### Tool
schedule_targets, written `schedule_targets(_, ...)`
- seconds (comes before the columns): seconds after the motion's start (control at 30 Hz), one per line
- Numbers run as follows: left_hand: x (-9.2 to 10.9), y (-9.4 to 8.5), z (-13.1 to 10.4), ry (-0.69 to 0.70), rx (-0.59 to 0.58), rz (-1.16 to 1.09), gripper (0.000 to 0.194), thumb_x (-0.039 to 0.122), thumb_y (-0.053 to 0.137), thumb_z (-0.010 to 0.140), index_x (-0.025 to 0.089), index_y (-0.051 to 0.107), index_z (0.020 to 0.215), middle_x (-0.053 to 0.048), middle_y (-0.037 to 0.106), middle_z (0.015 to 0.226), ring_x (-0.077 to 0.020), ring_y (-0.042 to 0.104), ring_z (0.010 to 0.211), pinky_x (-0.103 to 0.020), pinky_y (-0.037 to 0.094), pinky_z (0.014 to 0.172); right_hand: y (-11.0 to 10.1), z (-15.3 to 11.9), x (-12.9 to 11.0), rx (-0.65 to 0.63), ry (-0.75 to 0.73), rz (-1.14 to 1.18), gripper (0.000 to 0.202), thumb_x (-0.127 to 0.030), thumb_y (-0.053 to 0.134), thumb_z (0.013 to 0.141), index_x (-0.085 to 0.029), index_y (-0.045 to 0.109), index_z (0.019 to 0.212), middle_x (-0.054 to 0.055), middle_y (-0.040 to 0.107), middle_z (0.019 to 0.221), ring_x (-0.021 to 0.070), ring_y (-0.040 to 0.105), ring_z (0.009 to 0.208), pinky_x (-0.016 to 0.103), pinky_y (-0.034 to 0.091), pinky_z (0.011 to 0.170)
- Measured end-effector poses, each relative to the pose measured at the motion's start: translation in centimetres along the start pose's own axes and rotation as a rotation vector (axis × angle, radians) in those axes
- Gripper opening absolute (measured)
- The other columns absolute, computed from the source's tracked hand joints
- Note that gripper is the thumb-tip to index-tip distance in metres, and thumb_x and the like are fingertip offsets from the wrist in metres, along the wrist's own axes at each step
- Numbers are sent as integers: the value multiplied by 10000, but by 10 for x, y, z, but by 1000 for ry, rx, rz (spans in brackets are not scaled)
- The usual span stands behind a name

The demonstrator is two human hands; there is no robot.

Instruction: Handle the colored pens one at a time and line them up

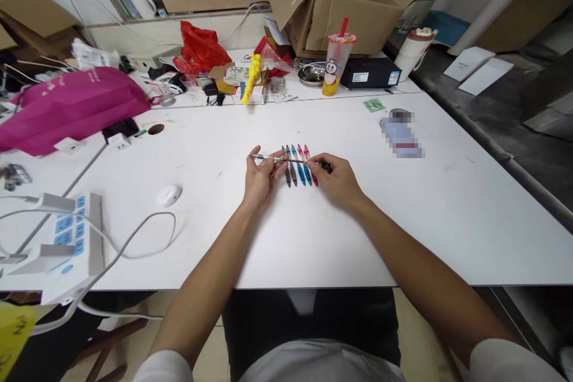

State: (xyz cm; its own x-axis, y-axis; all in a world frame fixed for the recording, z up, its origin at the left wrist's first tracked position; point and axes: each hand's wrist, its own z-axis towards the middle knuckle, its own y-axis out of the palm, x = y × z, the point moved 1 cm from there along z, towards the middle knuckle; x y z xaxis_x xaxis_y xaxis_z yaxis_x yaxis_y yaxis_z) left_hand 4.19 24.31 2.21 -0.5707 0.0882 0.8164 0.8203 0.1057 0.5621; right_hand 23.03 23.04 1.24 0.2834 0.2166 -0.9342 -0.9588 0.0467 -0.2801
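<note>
A slim pen refill (280,159), clear at its left end and dark toward the right, lies level between my two hands. My left hand (259,180) is closed lightly on its left part, thumb and fingers around it. With thumb and fingertips, my right hand (339,182) pinches the right end. A dark piece (326,166), perhaps a pen barrel, is tucked in that hand, mostly hidden. Below the refill, several pens lie side by side on the table: grey-black pens (293,175), blue pens (301,176) and red pens (307,152), partly covered by my hands.
On the white table (313,239) are an earbud case (169,194), a power strip (85,245) with cables, and a blurred-out object (401,137). Farther back stand a drink cup (333,65), a cardboard box (349,18), a red bag (201,48) and a magenta bag (76,107).
</note>
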Motion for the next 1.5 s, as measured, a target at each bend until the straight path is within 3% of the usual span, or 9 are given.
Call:
schedule_targets(0.23,12,-7,4,12,100,-64,354,125,624,941,213,422,1218,-158,727,1235,-196,742,1065,-361,561,1030,-8,3,-3,56,-12,-3,324,-509,665,890,-193,731,865,-5,546,663,142,455,625,289,370,572)
schedule_targets(0.6,20,-12,6,8,162,-91,62,147,567,975,189,527,952,-128,737,1156,-176,752,1008,-288,581,961,-14,6,-5,82,-38,-6,359,-527,666,891,-178,729,833,8,572,671,140,467,629,296,379,581)
schedule_targets(0.9,16,-10,6,14,97,-58,78,148,599,961,184,538,992,-113,751,1098,-183,767,977,-291,593,949,-14,6,-4,60,-36,-14,348,-509,673,886,-173,737,826,-3,541,643,132,439,608,291,354,564)
schedule_targets(1.13,-1,-1,-2,-89,-123,0,162,219,653,960,216,505,1026,-95,770,1087,-198,781,931,-365,602,958,-3,1,-1,-15,-3,-6,340,-529,672,890,-197,734,856,6,596,689,149,492,629,305,389,587)
schedule_targets(1.27,-2,-2,-1,-74,-125,11,153,218,633,973,227,492,1030,-93,768,1112,-188,783,922,-343,604,946,-2,-1,-3,-48,-12,32,318,-528,648,915,-215,700,927,-5,588,709,151,496,644,305,397,611)
schedule_targets(1.37,1,-3,1,-71,-107,17,151,220,633,973,228,495,1032,-99,762,1136,-192,782,944,-336,604,947,-6,0,-3,-46,-15,86,308,-531,515,992,-244,617,1033,-41,510,659,142,436,586,295,367,583)
schedule_targets(1.43,2,-4,3,-69,-93,14,142,214,624,977,229,492,1027,-95,762,1135,-189,782,948,-309,612,914,-9,2,-2,-28,-22,66,298,-521,479,1008,-246,592,989,-43,492,653,144,435,588,297,370,589)
schedule_targets(1.5,4,-5,3,-64,-84,11,133,205,613,980,228,491,1026,-92,763,1127,-187,783,945,-272,620,856,-12,4,-2,-15,-47,18,271,-498,561,972,-235,612,930,-12,577,731,158,517,674,314,418,655)
